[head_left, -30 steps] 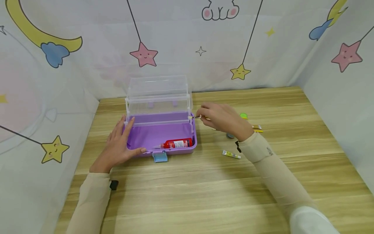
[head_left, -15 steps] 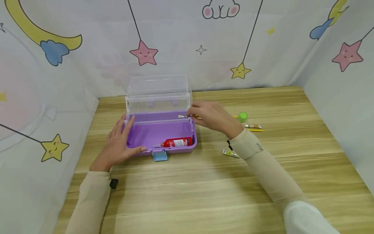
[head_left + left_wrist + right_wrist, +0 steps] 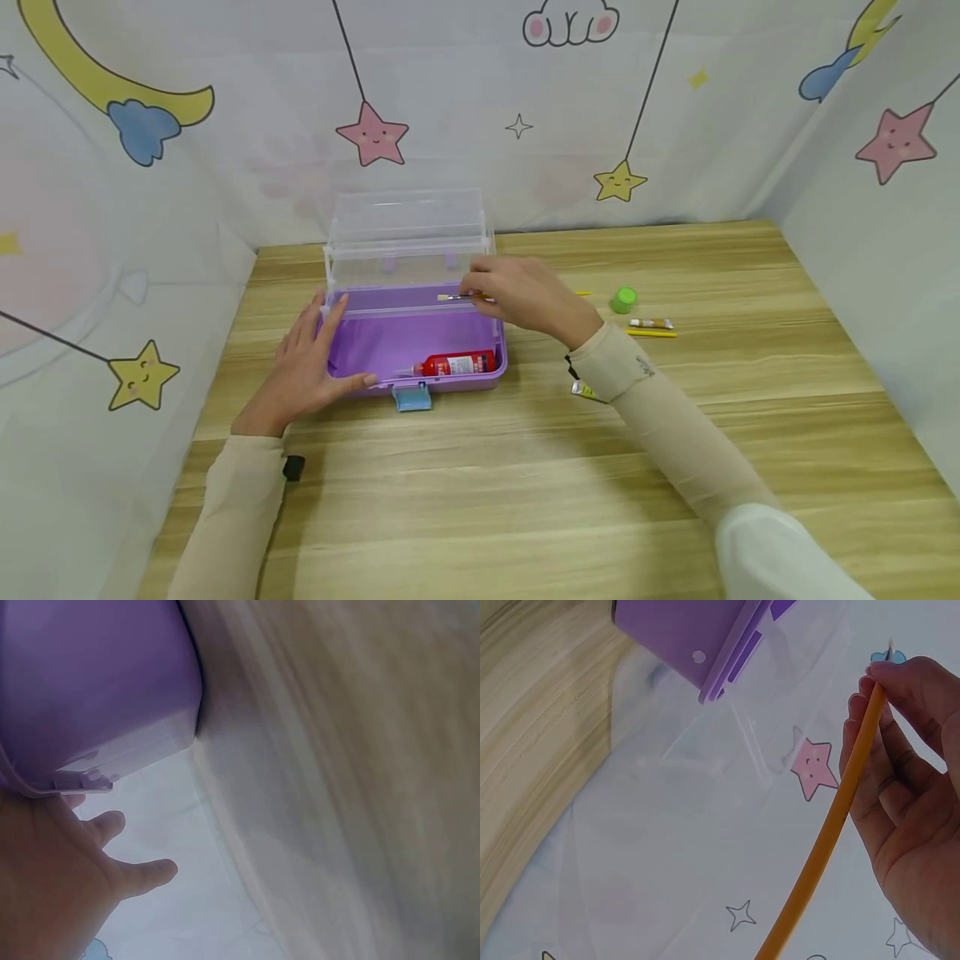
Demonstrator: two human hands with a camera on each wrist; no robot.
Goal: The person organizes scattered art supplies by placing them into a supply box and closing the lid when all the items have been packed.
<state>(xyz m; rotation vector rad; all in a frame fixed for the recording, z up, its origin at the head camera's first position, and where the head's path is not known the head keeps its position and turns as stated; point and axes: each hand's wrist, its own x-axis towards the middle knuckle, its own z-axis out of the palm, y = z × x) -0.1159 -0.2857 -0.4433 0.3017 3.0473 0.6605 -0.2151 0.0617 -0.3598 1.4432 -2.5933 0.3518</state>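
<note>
A purple box [image 3: 405, 340] stands on the table with its clear lid and trays raised at the back. My left hand [image 3: 303, 367] rests on its left end, thumb along the front rim and fingers spread. Between thumb and fingers my right hand [image 3: 525, 296] pinches a paintbrush [image 3: 450, 297], held level above the right part of the box. The brush's pale bristles point left; its yellow handle [image 3: 832, 817] runs back past the palm in the right wrist view. Inside the box, a red bottle [image 3: 459, 364] with a clear nozzle lies along the front wall.
On the table to the right are a green-lidded jar [image 3: 623, 300], a brown-and-white paint tube [image 3: 651, 323] and a yellow stick [image 3: 649, 333]. A yellow paint tube [image 3: 585, 390] is partly hidden by the right sleeve. A patterned curtain [image 3: 555, 108] hangs behind the table.
My right hand has moved left with the paintbrush, from beside the box to above it. The jar and the brown paint tube have come into fuller view. My left hand has stayed in place.
</note>
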